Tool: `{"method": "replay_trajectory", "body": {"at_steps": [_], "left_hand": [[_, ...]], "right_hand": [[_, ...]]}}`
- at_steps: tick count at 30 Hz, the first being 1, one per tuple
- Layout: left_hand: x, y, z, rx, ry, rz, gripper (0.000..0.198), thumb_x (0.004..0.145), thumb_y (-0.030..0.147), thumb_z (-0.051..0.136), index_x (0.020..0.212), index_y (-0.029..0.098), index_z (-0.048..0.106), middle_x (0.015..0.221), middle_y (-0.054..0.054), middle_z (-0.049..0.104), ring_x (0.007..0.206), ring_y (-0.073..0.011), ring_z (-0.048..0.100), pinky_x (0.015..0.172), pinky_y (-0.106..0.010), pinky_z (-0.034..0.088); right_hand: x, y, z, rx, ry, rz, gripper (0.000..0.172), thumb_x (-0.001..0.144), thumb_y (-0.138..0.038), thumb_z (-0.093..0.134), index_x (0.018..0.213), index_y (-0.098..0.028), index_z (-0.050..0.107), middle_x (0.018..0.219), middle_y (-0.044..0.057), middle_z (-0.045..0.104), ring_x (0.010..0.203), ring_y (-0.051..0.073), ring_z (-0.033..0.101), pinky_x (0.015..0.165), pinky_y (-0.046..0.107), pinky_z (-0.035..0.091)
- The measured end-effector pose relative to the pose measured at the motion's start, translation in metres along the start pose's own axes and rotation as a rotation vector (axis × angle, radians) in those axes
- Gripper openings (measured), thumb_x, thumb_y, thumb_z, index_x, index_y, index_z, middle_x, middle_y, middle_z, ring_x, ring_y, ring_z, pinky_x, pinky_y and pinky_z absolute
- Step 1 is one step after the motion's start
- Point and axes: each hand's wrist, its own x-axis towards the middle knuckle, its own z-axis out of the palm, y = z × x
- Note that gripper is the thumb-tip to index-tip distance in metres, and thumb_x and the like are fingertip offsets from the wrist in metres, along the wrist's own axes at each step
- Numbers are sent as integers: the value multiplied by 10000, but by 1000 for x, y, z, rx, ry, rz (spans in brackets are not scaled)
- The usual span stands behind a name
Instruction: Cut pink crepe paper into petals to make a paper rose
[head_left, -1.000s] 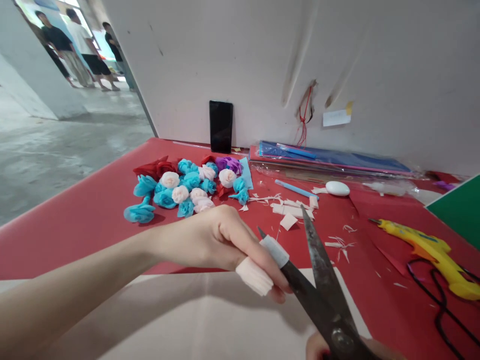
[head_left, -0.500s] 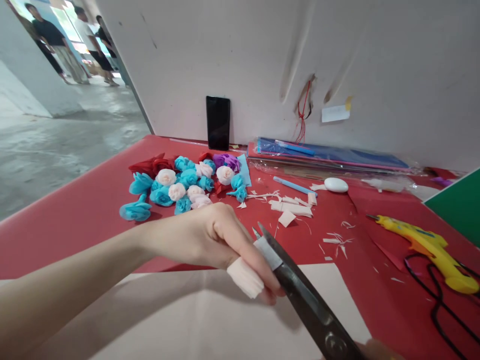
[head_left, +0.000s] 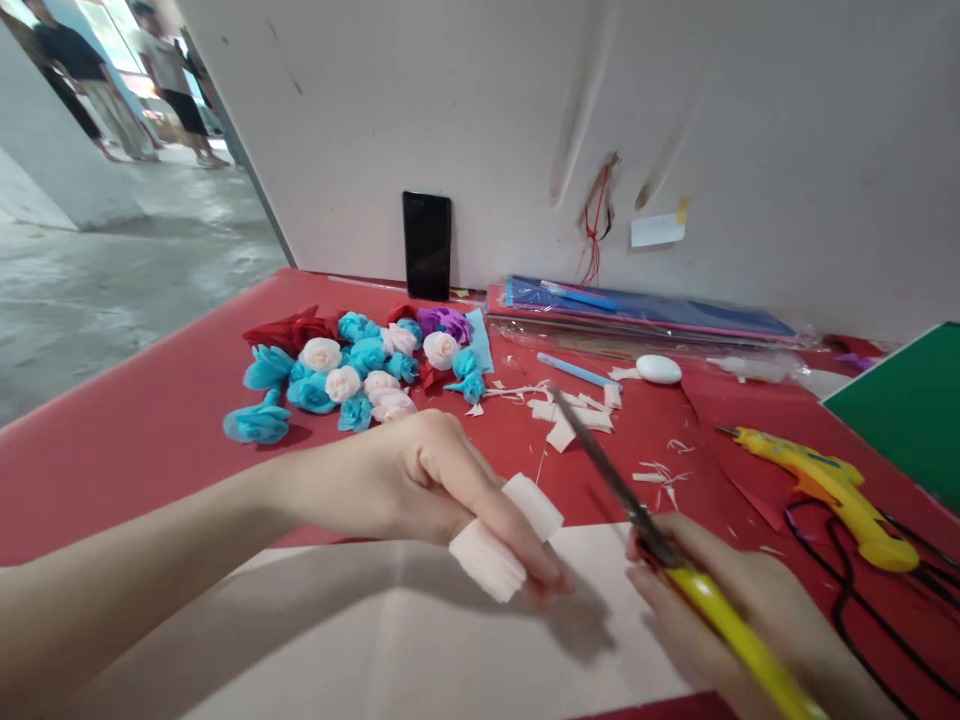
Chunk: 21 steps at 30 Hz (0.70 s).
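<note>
My left hand (head_left: 450, 490) pinches a folded strip of pale pink crepe paper (head_left: 489, 560) between its fingers; the other end of the paper stands out on the far side of them. At the lower right, my right hand (head_left: 720, 590) is wrapped round scissors (head_left: 645, 520) with yellow handles. The dark blades point up and left, apart from the paper, and look slightly blurred. Beneath both hands lies a large pale sheet (head_left: 375, 630). Beyond my left wrist sit several blue, pink, red and purple paper flowers (head_left: 367, 355).
A yellow glue gun (head_left: 825, 480) with a black cord lies at the right. Paper scraps (head_left: 585, 415), a blue stick (head_left: 577, 370) and a white oval object (head_left: 658, 369) lie beyond the hands. A phone (head_left: 427, 246) leans against the wall near wrapped sheets (head_left: 675, 318). People stand far left.
The scissors have moved away from the paper to the right, and my right hand has come further into view. My left hand keeps its grip. The view has shifted slightly.
</note>
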Motion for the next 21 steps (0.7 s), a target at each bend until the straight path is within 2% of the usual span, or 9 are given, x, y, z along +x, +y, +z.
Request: {"method": "replay_trajectory", "body": {"at_steps": [2,4,6,8,10,13,17,19,21], "left_hand": [[2,0,5,0,65,17,282,830,46,538,952,226,719,996,13,722,956,-195,670,850,-267,530],[5,-2,10,-24,124,40,254,810,51,579,917,225,729,983,10,726,965,-187,666,873,-260,521],[8,-6,14,-75,167,52,216,801,73,607,913,210,730,987,-6,726,984,-195,658,892,-275,517],[11,-13,19,-139,207,55,192,807,114,619,953,187,719,1037,-32,712,1021,-215,642,926,-308,502],[13,-20,24,-183,245,73,199,822,131,612,982,195,711,1085,-32,694,1061,-208,622,956,-294,481],[14,-29,31,-244,258,125,222,832,118,602,982,239,713,1081,4,695,1117,-173,588,965,-220,461],[14,-30,38,-300,247,138,233,853,129,575,999,252,710,1076,-7,694,1061,-200,624,925,-253,501],[13,-30,40,-300,275,127,211,849,160,588,989,256,713,1065,-19,698,981,-214,664,862,-272,541],[12,-31,40,-287,308,120,195,839,175,606,973,262,717,1078,-17,691,972,-208,667,896,-277,522]], "right_hand": [[10,-2,2,-114,-38,112,98,816,-312,541,838,-227,585,527,-40,619,386,122,566,321,173,352],[14,-2,7,-258,-58,146,72,759,-216,542,793,-247,598,555,-37,637,434,166,602,347,213,363],[14,-3,10,-370,-32,26,129,708,-172,549,794,-241,616,606,-19,645,497,203,620,385,248,390],[12,-6,9,-395,67,-163,164,725,-175,541,857,-205,633,726,33,658,603,226,631,450,280,439],[13,-17,3,-289,210,-245,147,800,-155,493,852,-175,629,815,65,651,672,209,619,536,294,467],[20,-41,-6,107,181,-294,165,832,-85,488,873,-184,614,764,-1,642,662,121,591,618,228,459],[26,-64,-7,398,134,-176,232,825,-104,493,602,-160,528,534,-50,486,470,45,473,456,149,358],[27,-67,-2,450,168,-134,264,819,-112,501,558,-154,496,499,-52,445,448,40,445,441,152,334],[26,-66,3,489,185,-122,248,818,-117,506,573,-154,518,504,-48,467,457,45,463,455,157,342]]}}
